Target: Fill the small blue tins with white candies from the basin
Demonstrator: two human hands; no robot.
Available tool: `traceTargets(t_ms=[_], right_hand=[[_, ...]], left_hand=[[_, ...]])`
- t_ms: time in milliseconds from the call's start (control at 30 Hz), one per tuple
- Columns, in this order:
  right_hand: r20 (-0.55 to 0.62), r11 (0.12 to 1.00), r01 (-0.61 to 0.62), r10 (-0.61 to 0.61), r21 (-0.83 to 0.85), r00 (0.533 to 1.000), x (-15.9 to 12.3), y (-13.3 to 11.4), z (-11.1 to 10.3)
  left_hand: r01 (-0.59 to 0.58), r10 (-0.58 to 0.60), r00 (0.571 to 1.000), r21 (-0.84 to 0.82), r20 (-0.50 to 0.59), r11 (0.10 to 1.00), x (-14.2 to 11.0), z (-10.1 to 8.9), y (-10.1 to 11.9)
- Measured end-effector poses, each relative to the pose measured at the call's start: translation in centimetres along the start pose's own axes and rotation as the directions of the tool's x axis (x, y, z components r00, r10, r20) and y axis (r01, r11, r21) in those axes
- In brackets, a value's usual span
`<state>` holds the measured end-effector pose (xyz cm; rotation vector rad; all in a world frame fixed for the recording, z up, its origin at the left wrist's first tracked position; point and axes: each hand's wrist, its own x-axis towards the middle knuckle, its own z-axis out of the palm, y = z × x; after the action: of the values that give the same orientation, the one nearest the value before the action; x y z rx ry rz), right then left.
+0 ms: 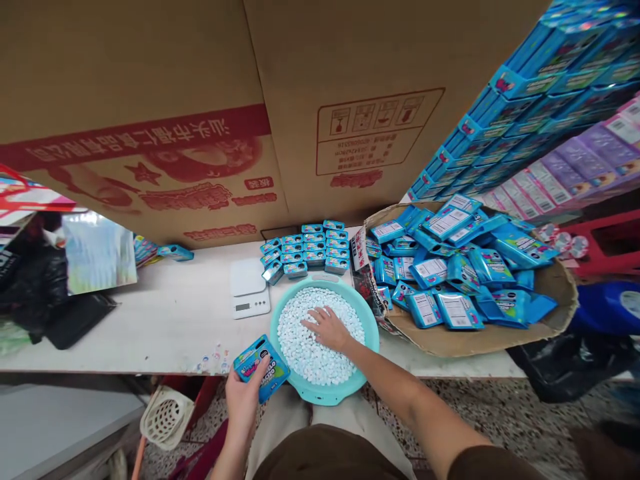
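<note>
My left hand (245, 393) grips a blue candy box (262, 368) by its edge, thumb across the printed front, just left of the basin. A turquoise plastic basin (374, 333) stands at the table's front edge, filled with small white candies (305, 353). On these candies rests my right hand (327, 328), fingers spread and partly sunk among them; whether anything lies under the palm is hidden. Several small blue boxes (314, 247) stand in rows behind the basin. Left of it lies a white digital scale (250, 288) with nothing on its plate.
To the right, a cut-down carton (425, 345) holds a heap of blue boxes (450, 267). Large cardboard cartons (280, 100) wall off the table's back. Blue display packs (530, 87) are stacked at upper right. A black plastic bag (45, 280) lies at the left, above a white basket (167, 417).
</note>
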<state>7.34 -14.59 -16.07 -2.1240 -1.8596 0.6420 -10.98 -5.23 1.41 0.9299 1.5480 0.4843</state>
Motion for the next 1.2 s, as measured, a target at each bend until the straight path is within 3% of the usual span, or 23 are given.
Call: traceTargets(t_ms=[133,300,433,533,600,667,733,800,900,1000,1067,1100,1200], right_hand=[[-0.044,0.998,-0.045,0.047,0.042,0.998,0.0,1.8,-0.9],[-0.117,0.964,-0.22,0.238,0.149,0.964,-1.3,3.6,-1.3],[-0.156,0.948,-0.22,0.258,0.229,0.953,-1.1,2.7,-0.2],[-0.152,0.875,-0.28,0.363,0.395,0.919,-0.5,1.5,0.3],[-0.095,0.738,-0.343,0.48,0.581,0.872,-0.1,1.0,0.3],[0.042,0.496,-0.405,0.592,0.768,0.805,0.3,0.8,0.1],[0.189,0.267,-0.443,0.635,0.856,0.749,0.6,0.7,-0.1],[0.283,0.142,-0.469,0.637,0.872,0.717,0.9,0.5,-0.2],[0.382,0.027,-0.494,0.597,0.869,0.705,1.2,0.0,-0.2],[0.518,-0.334,-0.401,0.447,0.853,0.729,1.3,-0.8,-0.2],[0.542,-0.556,-0.294,0.357,0.778,0.761,1.2,-1.2,-0.4],[0.535,-0.609,-0.249,0.345,0.753,0.771,1.1,-1.3,-0.5],[0.464,-0.604,-0.144,0.415,0.784,0.783,0.5,-1.8,-1.4]], left_hand=[[-0.016,0.016,0.999,-0.003,-0.033,1.0,-0.6,0.2,-0.2],[-0.006,0.005,0.999,-0.022,-0.035,1.0,-1.1,0.5,-1.2],[-0.033,0.033,0.999,-0.01,0.008,0.999,-1.4,1.0,-2.1],[-0.091,0.089,0.994,0.026,0.065,0.996,-1.5,1.4,-2.7],[-0.16,0.154,0.982,0.053,0.109,0.986,-1.3,1.7,-3.1],[-0.231,0.215,0.964,0.089,0.154,0.969,-1.0,2.0,-3.3],[-0.292,0.266,0.947,0.137,0.181,0.947,-0.7,2.1,-3.3],[-0.331,0.296,0.936,0.189,0.19,0.924,-0.3,2.2,-3.1],[-0.365,0.308,0.921,0.25,0.24,0.897,0.3,2.2,-2.4],[-0.413,0.324,0.889,0.263,0.322,0.872,1.0,2.2,-1.8],[-0.435,0.33,0.867,0.246,0.373,0.866,1.4,2.1,-1.5],[-0.442,0.331,0.857,0.235,0.395,0.866,1.6,2.1,-1.5],[-0.456,0.328,0.835,0.221,0.441,0.862,2.2,2.1,-1.6]])
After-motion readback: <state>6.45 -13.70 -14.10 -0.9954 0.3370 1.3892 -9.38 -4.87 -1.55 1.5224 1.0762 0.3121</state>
